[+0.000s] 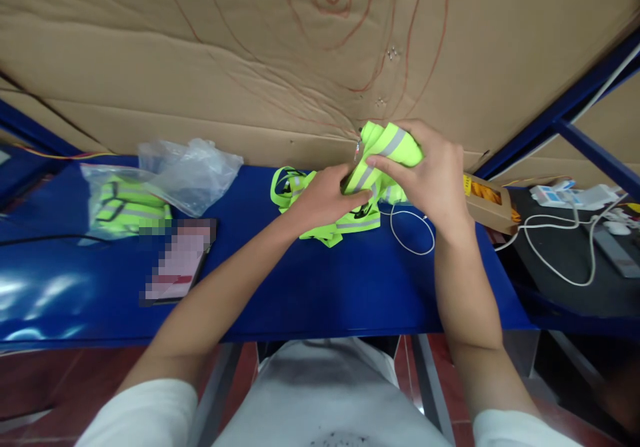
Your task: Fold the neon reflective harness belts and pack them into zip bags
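Note:
A neon-yellow reflective vest with grey stripes is bunched above the blue table. My right hand grips its upper folded part, thumb on the near side and fingers behind. Lower on the same cloth, my left hand is closed, thumb pointing right; its fingertips are partly hidden by the fabric. Loose straps and black-edged parts of the yellow material lie on the table under and around my left hand. Whether these join the piece in my hands I cannot tell.
A clear plastic bag with folded yellow material lies left, beside an empty-looking clear bag and a phone. Right are a white cable loop, a cardboard box and a power strip. Cardboard sheeting stands behind.

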A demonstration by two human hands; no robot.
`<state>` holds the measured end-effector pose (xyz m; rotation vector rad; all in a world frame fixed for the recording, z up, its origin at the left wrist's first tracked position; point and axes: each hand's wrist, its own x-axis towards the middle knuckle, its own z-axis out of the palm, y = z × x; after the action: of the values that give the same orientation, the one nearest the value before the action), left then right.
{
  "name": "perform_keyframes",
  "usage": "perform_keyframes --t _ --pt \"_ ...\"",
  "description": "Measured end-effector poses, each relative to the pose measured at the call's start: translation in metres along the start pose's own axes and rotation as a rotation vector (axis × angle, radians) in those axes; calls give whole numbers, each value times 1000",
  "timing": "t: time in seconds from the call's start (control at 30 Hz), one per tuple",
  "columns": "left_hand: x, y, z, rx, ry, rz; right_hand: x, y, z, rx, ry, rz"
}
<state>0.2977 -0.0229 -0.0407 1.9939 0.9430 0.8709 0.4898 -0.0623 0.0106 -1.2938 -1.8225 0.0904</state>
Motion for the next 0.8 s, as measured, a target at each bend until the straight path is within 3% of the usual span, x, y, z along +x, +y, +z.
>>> perform_keyframes --t 0.2,0.37,0.43,0.57,0.63,0.8 --pt "1 6 -10 -57 -64 177 -2 1 -4 -9 -5 -8" --pt "-2 10 -6 -246 0 33 -4 -7 -6 10 -43 -4" --pt "-3 10 -3 -347 -14 39 -5 -11 -6 35 -75 -11" --pt "-4 8 -8 -361 -324 30 -4 -14 -10 48 -137 -45" --pt "-2 8 -14 -304 -399 47 -3 -13 -14 40 -169 -91" --pt "1 8 -19 -154 -173 36 -1 -9 -19 -13 -127 -115"
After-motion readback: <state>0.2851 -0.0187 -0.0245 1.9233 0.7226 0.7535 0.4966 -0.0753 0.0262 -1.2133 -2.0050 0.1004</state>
